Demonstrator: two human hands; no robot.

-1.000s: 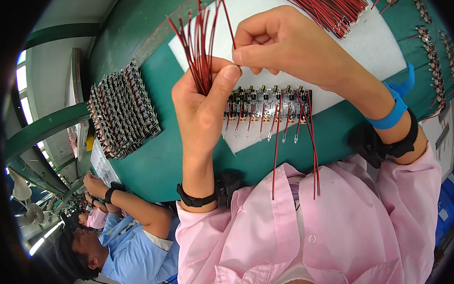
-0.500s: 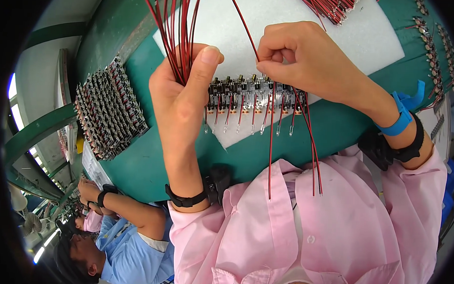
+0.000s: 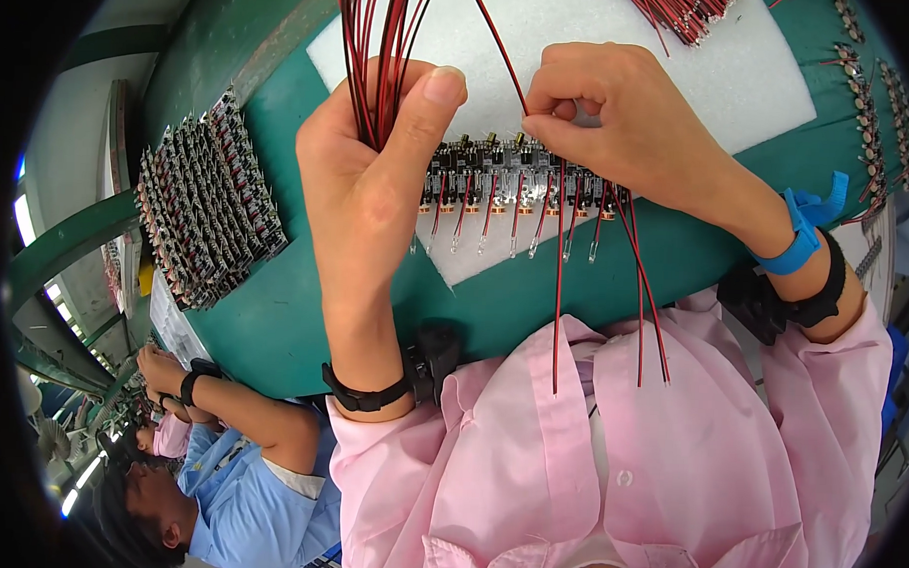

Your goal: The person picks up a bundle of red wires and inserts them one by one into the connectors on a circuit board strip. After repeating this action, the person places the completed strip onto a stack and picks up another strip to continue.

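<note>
My left hand [image 3: 383, 171] is closed round a bundle of red and black wires [image 3: 368, 41] that stands up out of the fist. Just right of it, my right hand [image 3: 610, 119] pinches the lower end of one red and black wire [image 3: 502, 60] against the row of small circuit boards [image 3: 503, 176]. The fingertips hide the wire's tip. Short wires with clear LEDs [image 3: 513, 248] hang from the near side of the row. From its right part, a few long red and black wires [image 3: 641, 291] reach toward my pink shirt.
White foam sheet [image 3: 762, 84] lies under the row on a green table mat [image 3: 303, 319]. Stacked circuit boards [image 3: 207, 210] stand at left. More loose wires [image 3: 684, 17] lie on the foam at the back. Strips of boards [image 3: 866, 123] lie far right. A co-worker in blue [image 3: 257, 487] sits at lower left.
The view has shifted slightly. My left hand and its wire bundle sit a little higher and farther right in the picture. My right hand keeps its pinch on the single wire at the row.
</note>
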